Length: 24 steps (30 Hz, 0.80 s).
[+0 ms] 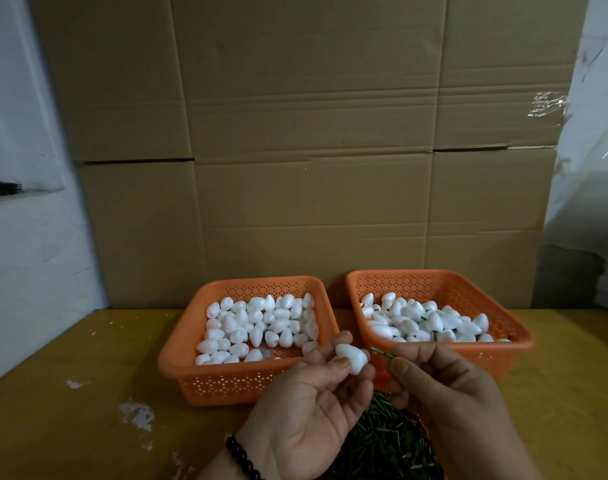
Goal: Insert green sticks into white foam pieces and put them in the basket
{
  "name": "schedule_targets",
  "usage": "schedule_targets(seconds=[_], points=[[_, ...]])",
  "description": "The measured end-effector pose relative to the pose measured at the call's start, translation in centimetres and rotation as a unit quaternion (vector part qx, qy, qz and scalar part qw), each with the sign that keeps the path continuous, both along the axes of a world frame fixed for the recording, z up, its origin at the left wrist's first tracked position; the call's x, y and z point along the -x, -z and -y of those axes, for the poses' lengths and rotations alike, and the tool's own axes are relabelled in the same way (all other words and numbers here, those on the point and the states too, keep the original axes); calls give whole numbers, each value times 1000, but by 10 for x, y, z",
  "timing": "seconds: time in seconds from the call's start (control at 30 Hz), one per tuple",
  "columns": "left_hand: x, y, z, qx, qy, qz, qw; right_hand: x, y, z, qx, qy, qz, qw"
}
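Pinching white foam piece in left hand, right hand pinching green stick, tip aimed at foam for insertion. Stick pile at counter's near edge, baskets just behind, within reach.

Cardboard: stands along the table's far edge, creased.
Table: yellow top with white scuffs near its left edge.
Ledge: far left, small black object on it.

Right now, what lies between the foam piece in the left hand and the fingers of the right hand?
In the head view, only the green stick, pinched by the right hand; its tip nears the foam piece held by the left hand.
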<state>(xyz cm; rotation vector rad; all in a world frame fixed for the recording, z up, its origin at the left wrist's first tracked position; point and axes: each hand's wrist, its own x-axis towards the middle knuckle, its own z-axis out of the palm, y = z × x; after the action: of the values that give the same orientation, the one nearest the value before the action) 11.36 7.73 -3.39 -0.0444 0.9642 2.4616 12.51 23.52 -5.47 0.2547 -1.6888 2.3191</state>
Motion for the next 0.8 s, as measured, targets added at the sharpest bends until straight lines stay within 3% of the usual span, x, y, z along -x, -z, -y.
schedule_targets(seconds=[0.27,0.53,0.63,0.8], points=[[-2,2,-2,41,-14,-53,998,1,0,0,15,7,-6,1000],[-3,7,-5,127,-101,-130,978,3,3,-1,24,12,-12,1000],[-1,11,-4,201,-146,-192,949,3,3,-1,26,10,-12,1000],[-1,12,-3,340,-197,-299,870,3,2,-1,30,14,-8,999]])
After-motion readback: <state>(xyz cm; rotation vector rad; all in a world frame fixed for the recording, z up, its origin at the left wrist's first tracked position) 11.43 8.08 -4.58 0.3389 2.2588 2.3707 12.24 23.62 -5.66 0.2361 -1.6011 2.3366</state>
